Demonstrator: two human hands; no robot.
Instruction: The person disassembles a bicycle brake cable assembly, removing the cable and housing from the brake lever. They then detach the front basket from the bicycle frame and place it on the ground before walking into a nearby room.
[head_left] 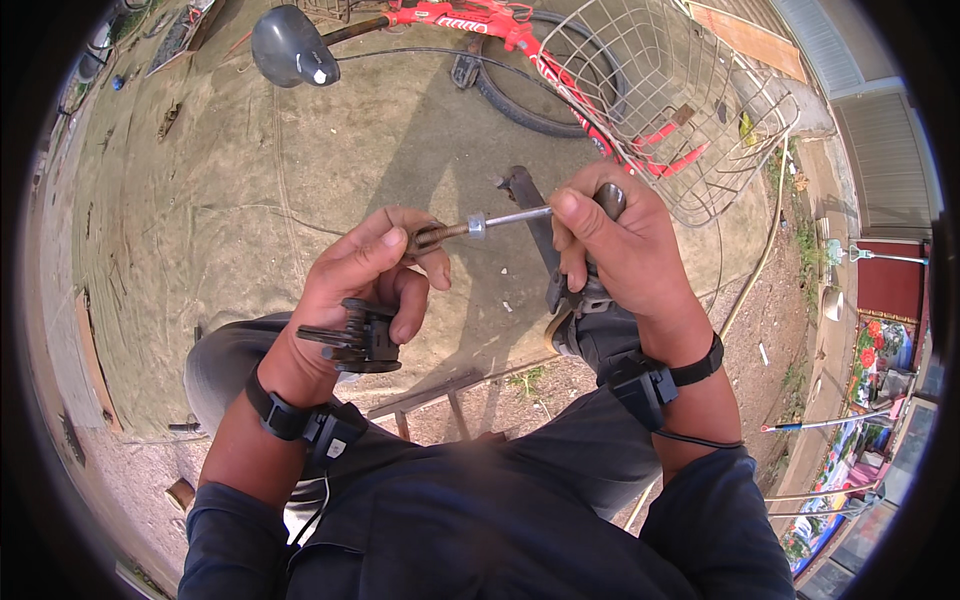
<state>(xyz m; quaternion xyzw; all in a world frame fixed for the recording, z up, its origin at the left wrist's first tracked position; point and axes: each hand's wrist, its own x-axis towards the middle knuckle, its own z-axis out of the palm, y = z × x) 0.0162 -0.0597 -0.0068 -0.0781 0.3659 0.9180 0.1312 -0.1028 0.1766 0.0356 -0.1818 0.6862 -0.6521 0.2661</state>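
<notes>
My left hand (375,265) is closed, its thumb and fingers pinching a rusty threaded bolt (443,235) with a silvery nut-like collar (477,226) at its right end. A thin bright metal shaft (517,217) runs from the collar into my right hand (625,235). That hand is closed around what looks like a screwdriver, its dark rounded handle end (609,199) showing beside the thumb. Under my left palm sits a black block with several thin prongs (365,337); whether the hand grips it cannot be made out. Beyond my right fingers is a long dark bar (540,235).
A red bicycle frame (560,80) lies ahead, with a black saddle (290,48), a wheel (540,125) and a wire basket (690,110). Below my hands is a low wooden frame (425,398). A pale hose (765,260) runs along the mat's right side.
</notes>
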